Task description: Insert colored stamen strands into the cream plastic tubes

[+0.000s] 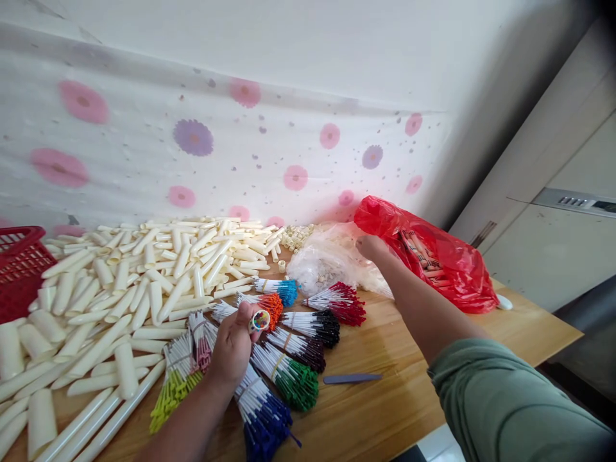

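At far left, a red basket [26, 292], then many cream tubes [187, 247]. Gripped in left hand [233, 346], one tube [252, 323] with coloured tips [260, 319] inside, over stick bundles [285, 372]. At clear bag [323, 260], near red bag [464, 276], right hand [371, 248]: cannot tell whether closed.

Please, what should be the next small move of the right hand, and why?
Perhaps the right hand should feel for one piece in the clear bag: it is near that bag's edge, beside the red bag, while the left hand holds a cream tube with coloured tips at its open end.
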Motion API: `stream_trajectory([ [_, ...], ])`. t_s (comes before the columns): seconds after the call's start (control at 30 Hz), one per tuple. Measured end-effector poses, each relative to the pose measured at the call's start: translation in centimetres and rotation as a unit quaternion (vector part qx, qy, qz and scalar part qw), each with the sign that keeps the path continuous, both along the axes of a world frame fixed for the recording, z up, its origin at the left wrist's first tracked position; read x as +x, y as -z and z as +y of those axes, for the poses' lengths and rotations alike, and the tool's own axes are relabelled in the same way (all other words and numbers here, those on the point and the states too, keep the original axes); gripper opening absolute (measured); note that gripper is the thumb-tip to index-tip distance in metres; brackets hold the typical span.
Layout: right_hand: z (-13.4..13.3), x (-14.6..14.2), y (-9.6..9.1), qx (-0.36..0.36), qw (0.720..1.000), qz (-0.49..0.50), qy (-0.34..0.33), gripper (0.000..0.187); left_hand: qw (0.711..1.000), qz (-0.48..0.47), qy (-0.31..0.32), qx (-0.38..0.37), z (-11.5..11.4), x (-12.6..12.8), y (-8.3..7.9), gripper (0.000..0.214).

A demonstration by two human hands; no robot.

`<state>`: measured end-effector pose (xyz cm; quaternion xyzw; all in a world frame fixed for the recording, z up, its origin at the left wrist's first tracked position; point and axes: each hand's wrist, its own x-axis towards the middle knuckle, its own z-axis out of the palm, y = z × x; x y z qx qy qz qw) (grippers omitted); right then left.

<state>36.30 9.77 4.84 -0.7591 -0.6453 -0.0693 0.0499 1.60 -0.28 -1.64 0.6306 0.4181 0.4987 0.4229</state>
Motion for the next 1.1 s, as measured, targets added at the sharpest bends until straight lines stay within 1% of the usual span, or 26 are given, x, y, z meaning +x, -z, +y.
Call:
stream_trajectory([
  [0.07, -1.3, -0.8, -0.7, 0.013, 1.000, -0.008, -0.005, 0.032, 1.000, -0.005, 0.012, 0.000, 0.0, 0.1, 0.1, 0.065],
  [0.1, -2.0, -1.4, -0.8, 0.003, 1.000, -0.016, -0.019, 0.032, 1.000, -0.008, 0.016, 0.000, 0.0, 0.1, 0.2, 0.065],
  [0.17, -3.1, -3.3, -0.1, -0.024, 0.997, -0.023, -0.072, 0.027, 0.999, -0.017, 0.028, 0.002, 0.0, 0.2, 0.2, 0.065],
  [0.23, -3.7, -5.3, 1.2, -0.065, 0.990, -0.032, -0.122, 0.023, 0.999, -0.033, 0.039, 0.012, 0.0, 0.3, 0.2, 0.064],
  [0.3, -3.6, -6.8, 2.6, -0.101, 0.983, -0.049, -0.147, 0.023, 0.997, -0.053, 0.053, 0.022, 0.0, 0.4, 0.1, 0.063],
  [0.4, -2.6, -7.6, 3.8, -0.145, 0.973, -0.071, -0.167, 0.028, 0.994, -0.073, 0.074, 0.024, 0.1, 0.5, 0.0, 0.060],
  [0.47, -1.8, -7.7, 4.0, -0.168, 0.967, -0.081, -0.174, 0.029, 0.995, -0.061, 0.074, 0.012, 0.2, 0.5, 0.0, 0.052],
  [0.57, -1.2, -7.8, 3.8, -0.182, 0.964, -0.084, -0.175, 0.029, 0.999, -0.024, 0.042, -0.016, 0.3, 0.5, -0.2, 0.037],
  [0.63, -1.4, -8.1, 3.3, -0.172, 0.967, -0.072, -0.172, 0.029, 0.999, -0.023, 0.016, -0.029, 0.4, 0.5, -0.4, 0.033],
  [0.7, -2.2, -8.5, 2.3, -0.136, 0.976, -0.046, -0.166, 0.029, 0.999, -0.037, -0.001, -0.033, 0.4, 0.5, -0.5, 0.031],
  [0.8, -4.8, -9.8, 1.0, -0.049, 0.984, 0.020, -0.170, 0.023, 0.998, -0.047, 0.000, -0.031, 0.4, 0.6, -0.4, 0.028],
  [0.87, -6.9, -11.2, 0.7, -0.003, 0.977, 0.078, -0.200, 0.021, 0.999, -0.044, 0.012, -0.026, 0.3, 0.6, -0.4, 0.027],
  [0.97, -9.6, -14.2, 1.6, 0.038, 0.954, 0.159, -0.253, 0.021, 0.999, -0.037, 0.035, -0.011, 0.0, 0.8, -0.3, 0.027],
  [1.03, -10.6, -16.2, 2.7, 0.053, 0.941, 0.199, -0.270, 0.019, 0.998, -0.037, 0.041, -0.002, -0.1, 0.9, -0.2, 0.026],
  [1.1, -11.1, -17.8, 3.7, 0.054, 0.932, 0.225, -0.280, 0.012, 0.999, -0.040, 0.031, 0.008, -0.1, 1.0, -0.1, 0.024],
])
